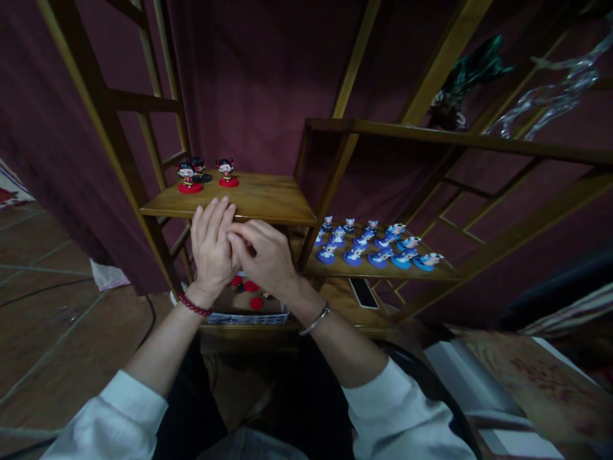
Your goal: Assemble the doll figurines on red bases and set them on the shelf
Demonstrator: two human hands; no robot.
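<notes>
In the middle of the frame, the left hand (213,246) has its fingers straight and close together; the right hand (265,255) is bent, thumb and forefinger against it. Whether either holds something, I cannot tell. The small red-based dolls (227,172) stand at upper left on the wooden shelf (272,198), just beyond the fingertips. I think light finger pressure and slow wrists are best, because a careless knuckle could tip these dolls.

No lettering or number seems readable in the dimness.
</notes>
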